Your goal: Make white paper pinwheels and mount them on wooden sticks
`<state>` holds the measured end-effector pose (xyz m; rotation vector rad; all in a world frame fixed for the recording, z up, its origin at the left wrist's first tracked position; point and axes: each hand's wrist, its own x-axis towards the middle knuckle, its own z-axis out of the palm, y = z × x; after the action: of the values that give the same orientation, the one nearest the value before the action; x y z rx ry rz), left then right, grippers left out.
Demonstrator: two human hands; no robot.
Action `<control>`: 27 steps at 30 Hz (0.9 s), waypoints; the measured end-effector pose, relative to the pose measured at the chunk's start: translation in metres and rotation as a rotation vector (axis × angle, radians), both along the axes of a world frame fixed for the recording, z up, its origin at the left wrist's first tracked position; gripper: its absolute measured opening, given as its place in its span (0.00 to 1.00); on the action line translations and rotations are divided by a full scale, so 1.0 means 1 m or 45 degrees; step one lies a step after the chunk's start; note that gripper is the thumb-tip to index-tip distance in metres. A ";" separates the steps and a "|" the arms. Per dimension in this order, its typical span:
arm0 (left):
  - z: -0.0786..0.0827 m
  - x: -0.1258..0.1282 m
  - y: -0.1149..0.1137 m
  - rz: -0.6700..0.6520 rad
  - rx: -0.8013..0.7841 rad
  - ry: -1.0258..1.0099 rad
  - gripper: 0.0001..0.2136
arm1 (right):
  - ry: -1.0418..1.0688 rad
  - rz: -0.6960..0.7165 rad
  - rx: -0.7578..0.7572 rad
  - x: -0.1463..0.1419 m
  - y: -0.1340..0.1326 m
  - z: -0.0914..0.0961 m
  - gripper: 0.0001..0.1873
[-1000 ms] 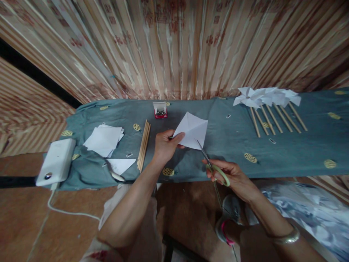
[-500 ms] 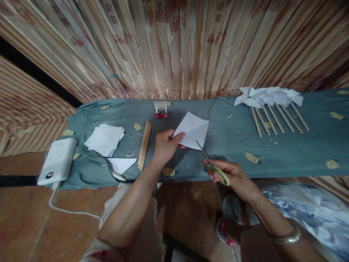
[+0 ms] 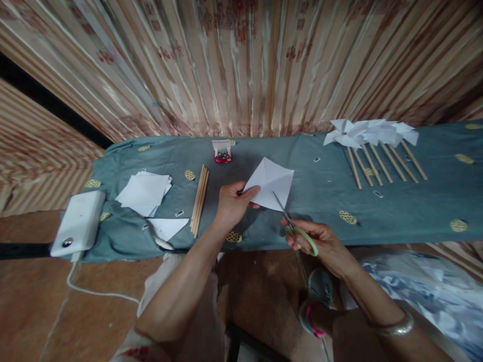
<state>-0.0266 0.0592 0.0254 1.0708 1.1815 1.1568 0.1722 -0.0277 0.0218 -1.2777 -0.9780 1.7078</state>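
A creased square of white paper (image 3: pixel 270 176) is pinched by its left corner in my left hand (image 3: pixel 236 201), thumb on top, held above the cloth. My right hand (image 3: pixel 311 235) grips green-handled scissors (image 3: pixel 286 215), fingers around the loops. Their blades lie at the paper's lower right corner and point toward its middle. Left of my left hand lie several wooden sticks (image 3: pixel 199 201) side by side. Behind the paper stands a small red open box (image 3: pixel 223 153) with shiny metal bits inside.
A stack of white paper squares (image 3: pixel 144 193) and a folded paper triangle (image 3: pixel 168 227) lie at left, near a white power bank (image 3: pixel 79 223) with a cable. Several paper pinwheels (image 3: pixel 372 133) on sticks lie at right. A striped curtain (image 3: pixel 241 65) hangs behind the green tablecloth (image 3: pixel 309 186).
My left hand and the paper have shifted slightly right and down, so the scissor blades reach a little further in from the corner. My right hand has barely moved.
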 end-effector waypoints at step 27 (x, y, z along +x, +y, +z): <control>0.002 0.002 -0.002 -0.011 -0.052 -0.036 0.11 | -0.068 -0.046 0.035 -0.003 0.001 -0.004 0.24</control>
<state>-0.0246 0.0571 0.0274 1.0252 1.1723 1.1330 0.1692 -0.0265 0.0175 -1.3214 -1.0000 1.6348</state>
